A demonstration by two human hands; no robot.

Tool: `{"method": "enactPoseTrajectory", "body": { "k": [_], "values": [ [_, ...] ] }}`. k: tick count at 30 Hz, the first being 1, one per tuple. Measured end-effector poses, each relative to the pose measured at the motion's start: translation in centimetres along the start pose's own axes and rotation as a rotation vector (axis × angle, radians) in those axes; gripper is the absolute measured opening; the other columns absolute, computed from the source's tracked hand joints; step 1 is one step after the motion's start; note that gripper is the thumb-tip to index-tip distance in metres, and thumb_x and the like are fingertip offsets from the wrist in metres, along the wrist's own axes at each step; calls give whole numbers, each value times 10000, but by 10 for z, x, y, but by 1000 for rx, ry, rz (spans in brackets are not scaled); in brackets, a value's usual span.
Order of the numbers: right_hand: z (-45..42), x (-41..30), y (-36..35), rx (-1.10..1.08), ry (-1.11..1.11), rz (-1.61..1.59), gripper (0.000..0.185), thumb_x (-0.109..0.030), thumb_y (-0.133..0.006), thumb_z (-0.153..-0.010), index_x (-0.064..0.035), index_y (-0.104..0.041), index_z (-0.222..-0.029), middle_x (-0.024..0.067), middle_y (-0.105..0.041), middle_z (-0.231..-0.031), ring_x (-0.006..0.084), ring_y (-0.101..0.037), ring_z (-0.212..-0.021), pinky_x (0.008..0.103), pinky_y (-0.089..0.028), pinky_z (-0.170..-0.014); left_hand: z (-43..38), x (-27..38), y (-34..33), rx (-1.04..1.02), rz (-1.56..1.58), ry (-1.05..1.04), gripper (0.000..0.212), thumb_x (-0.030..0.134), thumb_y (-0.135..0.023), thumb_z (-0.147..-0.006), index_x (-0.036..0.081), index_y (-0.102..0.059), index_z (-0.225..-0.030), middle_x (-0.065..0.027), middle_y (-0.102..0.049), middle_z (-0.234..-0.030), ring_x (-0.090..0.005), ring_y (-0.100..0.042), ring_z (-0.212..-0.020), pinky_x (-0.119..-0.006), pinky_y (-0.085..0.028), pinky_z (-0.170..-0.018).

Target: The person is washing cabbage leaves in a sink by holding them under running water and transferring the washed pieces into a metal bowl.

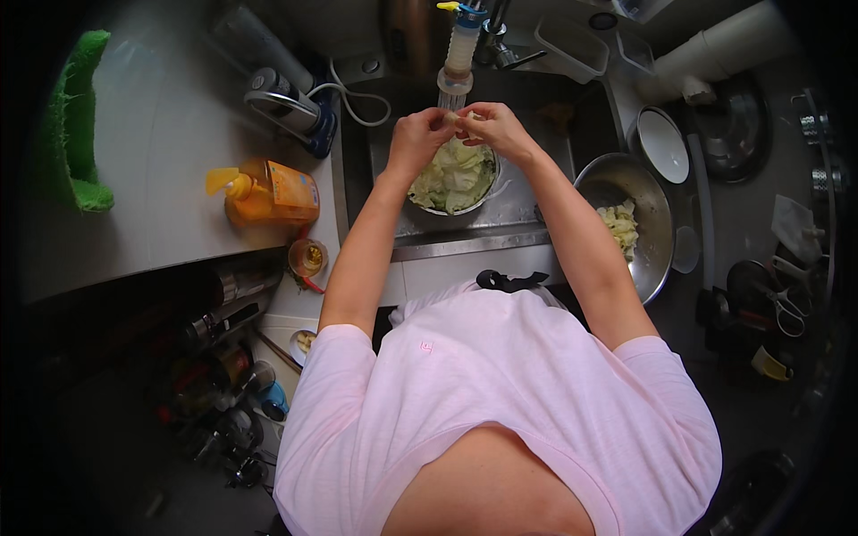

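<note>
Under the faucet's spray head (pixel 457 74), my left hand (pixel 421 137) and my right hand (pixel 495 130) meet fingertip to fingertip, both gripping a small pale piece of leaf (pixel 453 119). Water runs from the spray head just behind the fingers. Below them a round colander (pixel 501 175) full of pale green cabbage leaves (pixel 456 175) sits in the steel sink (pixel 529 211). To the right of the sink, partly behind my right forearm, a large steel bowl (pixel 653 228) holds more torn leaves (pixel 623 224).
An orange pump bottle (pixel 281 192) and a small glass cup (pixel 308 258) stand left of the sink. A white bowl (pixel 663 144) is beyond the steel bowl. Plastic containers (pixel 573 47) lie behind the sink, near the tap lever (pixel 524 60). A green cloth-like thing (pixel 80 127) is far left.
</note>
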State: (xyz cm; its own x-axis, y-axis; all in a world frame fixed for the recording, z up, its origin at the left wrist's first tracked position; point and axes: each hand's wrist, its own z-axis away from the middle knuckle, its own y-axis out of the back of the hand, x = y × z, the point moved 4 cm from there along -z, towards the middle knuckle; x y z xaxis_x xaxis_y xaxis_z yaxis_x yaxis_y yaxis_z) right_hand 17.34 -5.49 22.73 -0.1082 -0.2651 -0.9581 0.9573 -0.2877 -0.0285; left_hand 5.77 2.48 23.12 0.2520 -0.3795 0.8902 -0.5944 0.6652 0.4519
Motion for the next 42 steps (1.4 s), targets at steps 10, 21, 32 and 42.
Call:
{"method": "enactPoseTrajectory", "body": {
  "k": [10, 21, 32, 42],
  "values": [
    [-3, 11, -1, 63, -129, -312, 186, -135, -562, -761, -33, -547, -916, 51, -563, -865, 150, -562, -789, 278, -480, -712, -4, -25, -7, 125, 449, 180, 183, 125, -507, -795, 1, -614, -879, -77, -633, -713, -122, -613, -622, -239, -494, -576],
    [-4, 31, -2, 157, -198, -745, 214, -33, -467, -764, 2, -520, -968, 107, -541, -938, 188, -542, -872, 285, -495, -722, -10, -37, -21, 74, 776, 324, 222, 172, -530, -808, 12, -543, -963, -43, -583, -839, -109, -578, -708, -231, -498, -593],
    [3, 17, -5, 160, -232, -419, 114, -107, -586, -744, -63, -520, -826, 32, -546, -818, 136, -552, -760, 269, -504, -665, -4, -20, -14, 130, 88, 42, 325, 197, -670, -674, 28, -573, -934, -118, -605, -826, -163, -605, -728, -281, -479, -596],
    [-5, 34, 0, 150, -225, -580, 116, -127, -610, -754, -75, -530, -820, 32, -557, -818, 117, -547, -762, 251, -493, -679, -5, -24, -19, -9, 477, 176, 241, 142, -598, -770, 1, -570, -962, -45, -595, -816, -98, -578, -733, -212, -493, -587]
  ]
}}
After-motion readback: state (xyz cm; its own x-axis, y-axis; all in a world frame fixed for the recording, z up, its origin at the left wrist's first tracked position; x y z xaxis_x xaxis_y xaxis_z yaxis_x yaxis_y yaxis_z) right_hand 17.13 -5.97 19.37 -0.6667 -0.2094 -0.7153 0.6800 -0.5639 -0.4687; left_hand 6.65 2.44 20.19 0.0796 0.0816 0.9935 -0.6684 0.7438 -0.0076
